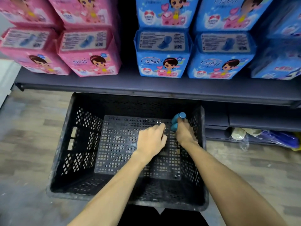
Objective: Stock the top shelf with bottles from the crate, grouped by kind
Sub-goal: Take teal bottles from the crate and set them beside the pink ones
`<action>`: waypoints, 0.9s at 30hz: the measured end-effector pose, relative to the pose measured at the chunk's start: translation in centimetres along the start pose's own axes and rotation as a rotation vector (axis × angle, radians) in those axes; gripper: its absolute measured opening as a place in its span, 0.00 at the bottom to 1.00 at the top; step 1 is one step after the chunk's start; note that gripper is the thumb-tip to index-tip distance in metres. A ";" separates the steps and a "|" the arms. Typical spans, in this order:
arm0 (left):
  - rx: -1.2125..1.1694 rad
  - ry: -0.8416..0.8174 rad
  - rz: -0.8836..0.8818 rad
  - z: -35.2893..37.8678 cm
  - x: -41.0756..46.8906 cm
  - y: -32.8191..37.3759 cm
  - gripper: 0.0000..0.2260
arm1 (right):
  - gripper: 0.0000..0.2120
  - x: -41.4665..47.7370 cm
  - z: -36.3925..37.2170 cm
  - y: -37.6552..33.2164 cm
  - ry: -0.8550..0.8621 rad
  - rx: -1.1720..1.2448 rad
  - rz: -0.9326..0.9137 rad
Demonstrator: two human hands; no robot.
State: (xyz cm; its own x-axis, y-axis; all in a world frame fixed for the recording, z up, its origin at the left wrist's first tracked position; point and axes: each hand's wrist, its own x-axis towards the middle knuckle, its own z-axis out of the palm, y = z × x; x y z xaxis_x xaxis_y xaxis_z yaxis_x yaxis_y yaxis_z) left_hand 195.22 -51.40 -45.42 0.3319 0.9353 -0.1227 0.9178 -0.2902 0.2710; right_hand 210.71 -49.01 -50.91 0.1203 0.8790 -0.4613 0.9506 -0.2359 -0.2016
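Black crate under shelf edge, right hand clamped on blue bottle in its far right corner, left hand curled, grip unclear, pink packs, blue packs marked "20" above

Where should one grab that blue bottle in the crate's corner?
Round the body below the cap, from above and the open middle. The blue bottle sits in the far right corner of the crate, so walls block its other sides. The right hand grips it there.
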 end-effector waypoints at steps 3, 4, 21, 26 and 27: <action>0.014 -0.022 0.007 0.8 -0.6 0.1 0.08 | 0.19 -0.4 0.8 -0.4 0.030 -0.010 0.022; 0.024 -0.025 0.010 1.0 -0.9 0.1 0.09 | 0.21 -0.4 1.1 -0.3 0.035 -0.041 0.010; 0.078 -0.003 -0.016 -0.6 -1.3 -1.7 0.08 | 0.16 -3.0 -6.5 -1.7 0.160 -0.054 -0.189; 0.060 0.056 -0.004 -3.0 -0.2 -1.2 0.09 | 0.18 -5.1 -10.7 -2.2 0.221 -0.041 -0.264; 0.053 0.070 -0.001 -3.6 0.0 -1.2 0.08 | 0.18 -5.5 -11.6 -2.4 0.229 -0.039 -0.271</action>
State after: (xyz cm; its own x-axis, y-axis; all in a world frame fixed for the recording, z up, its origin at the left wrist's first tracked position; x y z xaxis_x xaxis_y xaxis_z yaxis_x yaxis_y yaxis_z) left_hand 193.35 -50.35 -42.32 0.3168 0.9469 -0.0551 0.9289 -0.2980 0.2198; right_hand 211.11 -48.50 -37.91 -0.0809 0.9786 -0.1893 0.9666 0.0307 -0.2545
